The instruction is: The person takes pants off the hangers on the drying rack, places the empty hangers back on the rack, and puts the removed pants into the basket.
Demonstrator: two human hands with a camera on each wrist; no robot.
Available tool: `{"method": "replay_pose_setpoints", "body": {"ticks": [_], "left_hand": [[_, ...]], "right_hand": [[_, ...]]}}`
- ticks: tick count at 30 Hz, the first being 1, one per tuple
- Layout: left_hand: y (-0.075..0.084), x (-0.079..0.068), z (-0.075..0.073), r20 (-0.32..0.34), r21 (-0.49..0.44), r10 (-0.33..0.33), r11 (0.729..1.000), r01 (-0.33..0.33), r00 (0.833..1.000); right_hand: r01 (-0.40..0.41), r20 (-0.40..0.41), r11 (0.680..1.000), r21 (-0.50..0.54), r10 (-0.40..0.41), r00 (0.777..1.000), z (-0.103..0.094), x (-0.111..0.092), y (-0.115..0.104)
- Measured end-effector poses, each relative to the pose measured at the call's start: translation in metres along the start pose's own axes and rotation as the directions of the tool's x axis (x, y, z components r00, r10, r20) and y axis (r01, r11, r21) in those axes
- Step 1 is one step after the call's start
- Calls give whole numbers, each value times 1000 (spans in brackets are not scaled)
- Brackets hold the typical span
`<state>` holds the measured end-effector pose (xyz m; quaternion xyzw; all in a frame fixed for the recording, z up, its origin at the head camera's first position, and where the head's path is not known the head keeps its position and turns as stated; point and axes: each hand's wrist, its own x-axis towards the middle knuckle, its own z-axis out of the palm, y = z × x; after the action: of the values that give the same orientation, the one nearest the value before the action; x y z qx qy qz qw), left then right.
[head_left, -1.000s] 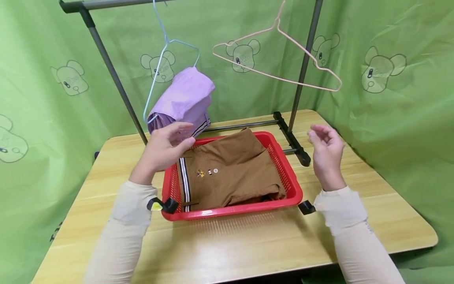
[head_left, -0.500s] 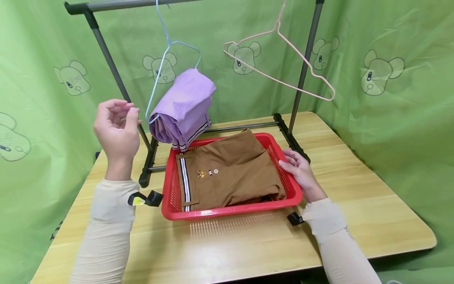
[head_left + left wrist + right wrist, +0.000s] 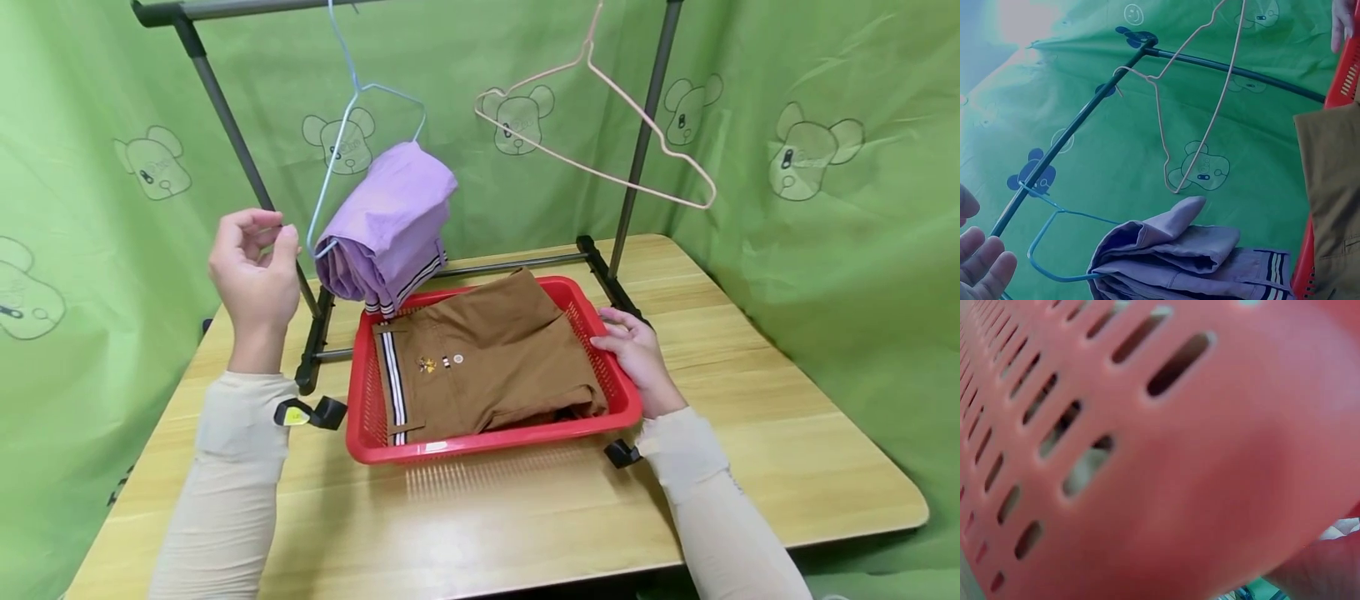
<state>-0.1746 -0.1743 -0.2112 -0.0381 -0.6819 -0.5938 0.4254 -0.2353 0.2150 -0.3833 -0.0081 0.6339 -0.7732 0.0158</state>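
Note:
A red plastic basket (image 3: pixel 468 446) holds folded brown trousers (image 3: pixel 495 367) with a striped waistband. My right hand (image 3: pixel 633 354) grips the basket's right rim, thumb over the edge; in the right wrist view the slotted basket wall (image 3: pixel 1222 462) fills most of the frame. Raised left of the blue hanger (image 3: pixel 330 175), my left hand (image 3: pixel 258 271) has loosely bent fingers with nothing between them. Folded purple trousers (image 3: pixel 390 217) hang over that hanger, just above the basket's back left corner.
A pink hanger (image 3: pixel 592 171) hangs at the right on a grey rack, whose right post (image 3: pixel 648 125) stands behind the basket. The rack's black foot (image 3: pixel 611 279) rests on the wooden table (image 3: pixel 780 433). Green curtains (image 3: pixel 810 275) enclose the sides and back.
My left hand has moved left and up, away from the purple trousers. My right hand has come in from the right and taken hold of the basket rim. The pink hanger has swung slightly.

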Motion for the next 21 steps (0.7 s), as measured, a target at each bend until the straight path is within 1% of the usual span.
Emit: {"method": "replay_pose_setpoints", "body": {"ticks": [4, 7, 10, 12, 15, 18, 21], "left_hand": [[1, 1, 0, 2, 9, -16, 1000, 16, 1000], [1, 4, 0, 2, 34, -35, 999, 35, 999], [-1, 9, -2, 22, 89, -75, 993, 73, 997], [-6, 13, -3, 50, 136, -111, 985, 104, 993], [-15, 21, -4, 102, 187, -180, 969, 158, 978], [-20, 27, -2, 157, 221, -237, 955, 200, 959], [-22, 31, 2, 206, 240, -267, 947, 216, 941]], "right_hand": [[-8, -13, 1000, 6, 8, 1000, 1, 0, -2], [-11, 4, 1000, 24, 10, 1000, 1, -1, -3], [-24, 71, 995, 96, 17, 997, 1, -3, -4], [-52, 129, 986, 162, 31, 991, 1, -5, -3], [-94, 197, 967, 235, 47, 979, 0, -8, -1], [-106, 220, 957, 271, 45, 974, -2, -10, 1], [-92, 229, 952, 292, 24, 973, -2, -10, 4]]}}
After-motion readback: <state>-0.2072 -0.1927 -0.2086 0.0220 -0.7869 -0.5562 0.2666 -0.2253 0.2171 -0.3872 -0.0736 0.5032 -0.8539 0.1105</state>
